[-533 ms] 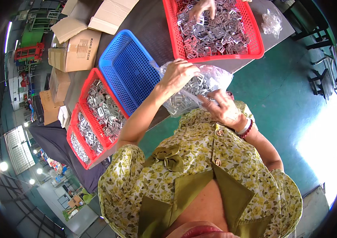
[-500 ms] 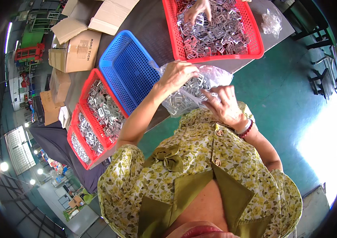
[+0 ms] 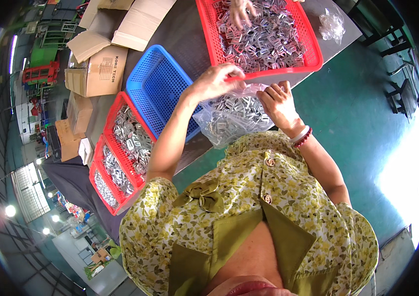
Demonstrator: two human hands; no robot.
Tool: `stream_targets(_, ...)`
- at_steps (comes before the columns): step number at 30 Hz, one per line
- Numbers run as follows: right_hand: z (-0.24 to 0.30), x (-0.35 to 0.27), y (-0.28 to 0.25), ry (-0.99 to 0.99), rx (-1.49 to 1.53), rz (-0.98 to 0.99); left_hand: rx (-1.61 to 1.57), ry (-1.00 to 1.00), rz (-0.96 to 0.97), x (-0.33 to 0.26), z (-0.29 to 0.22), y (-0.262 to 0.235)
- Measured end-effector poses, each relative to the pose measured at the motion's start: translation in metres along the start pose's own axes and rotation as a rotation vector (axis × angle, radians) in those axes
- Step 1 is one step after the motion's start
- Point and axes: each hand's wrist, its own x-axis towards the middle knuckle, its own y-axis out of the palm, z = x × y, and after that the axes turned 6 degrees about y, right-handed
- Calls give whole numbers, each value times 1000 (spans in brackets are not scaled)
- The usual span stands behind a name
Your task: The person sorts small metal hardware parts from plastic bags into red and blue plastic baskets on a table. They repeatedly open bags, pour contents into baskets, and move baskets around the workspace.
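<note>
A clear plastic bag [image 3: 215, 129], with many silvery metal buckles [image 3: 243, 107] inside, sits at the table's edge just in front of me. My left hand [image 3: 215, 83] is closed at the bag's far left rim, its fingers slightly blurred. On the right side, my right hand [image 3: 279, 106] pinches the bag's rim between thumb and fingers. Pinkish plastic is stretched between the two hands. Right beyond the bag stands a red basket [image 3: 313, 47] heaped with similar buckles. A co-worker's hand [image 3: 240, 12] reaches into that heap.
An empty blue basket [image 3: 138, 84] stands left of the bag. Nearer on the left, a red divided basket [image 3: 102, 135] holds metal pieces. Open cardboard boxes [image 3: 103, 71] are at the far left. A crumpled plastic bag [image 3: 331, 27] lies on the dark table [image 3: 170, 34] at far right.
My right hand has left the buckles inside the bag and moved up to its rim. My left hand has shifted slightly away from me, and the bag's mouth is drawn up.
</note>
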Motion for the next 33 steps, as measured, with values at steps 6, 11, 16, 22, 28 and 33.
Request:
stream_targets(6, 1, 2, 6, 29, -18, 24, 259, -39, 36, 5, 7, 29)
stream_targets(11, 8, -2, 16, -53, 28, -17, -722, -503, -149, -2, 50, 34)
stream_targets(16, 19, -9, 19, -119, 40, 58, 363, -418, -523, -1, 63, -3)
stream_targets(22, 29, -25, 25, -119, 106, 130, 626, -690, -722, -81, 107, -75)
stream_targets(28, 6, -38, 16, 83, 150, 25, 593, -858, -974, -187, 118, -57)
stream_targets(33, -16, -28, 5, 213, 89, 0, 923, -641, -1460, -234, 138, -15)
